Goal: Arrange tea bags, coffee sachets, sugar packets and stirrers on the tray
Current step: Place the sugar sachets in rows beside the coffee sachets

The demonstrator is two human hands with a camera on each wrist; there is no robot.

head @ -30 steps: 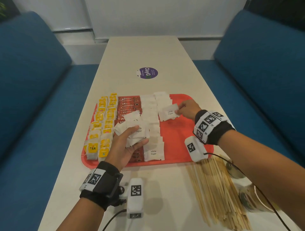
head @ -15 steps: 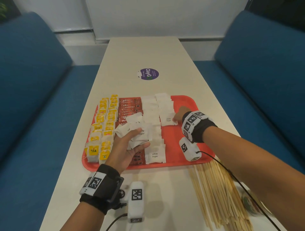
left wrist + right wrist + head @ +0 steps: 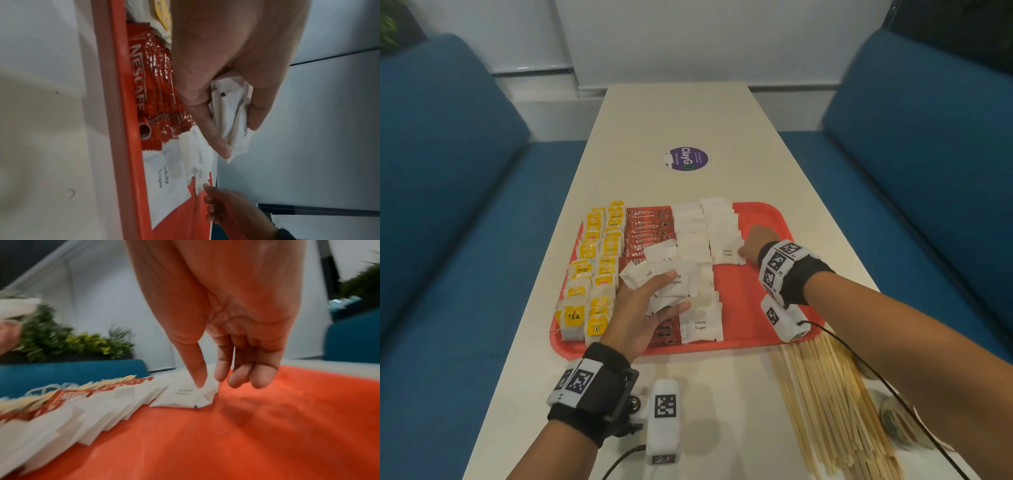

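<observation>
A red tray [image 3: 767,219] [image 3: 119,113] [image 3: 267,418] lies on the white table. It carries two columns of yellow tea bags [image 3: 599,260], one column of red coffee sachets [image 3: 650,226] [image 3: 148,84] and two columns of white sugar packets [image 3: 691,233]. My left hand [image 3: 664,291] [image 3: 239,138] hovers over the tray's middle and grips a bundle of sugar packets [image 3: 654,274] [image 3: 232,113]. My right hand [image 3: 744,251] [image 3: 218,382] [image 3: 209,199] rests its thumb on the nearest sugar packet [image 3: 726,253] [image 3: 180,395] of the right column, the other fingers loose above the tray. Wooden stirrers [image 3: 825,411] lie on the table.
Blue sofas [image 3: 448,205] flank the table on both sides. A purple round sticker [image 3: 686,158] sits beyond the tray. A round item [image 3: 900,425] lies right of the stirrers, partly under my right arm. The tray's right third shows bare red.
My right hand brought one sugar packet left and down onto the near end of the right sugar column and loosened its pinch. The left hand stayed put with its bundle.
</observation>
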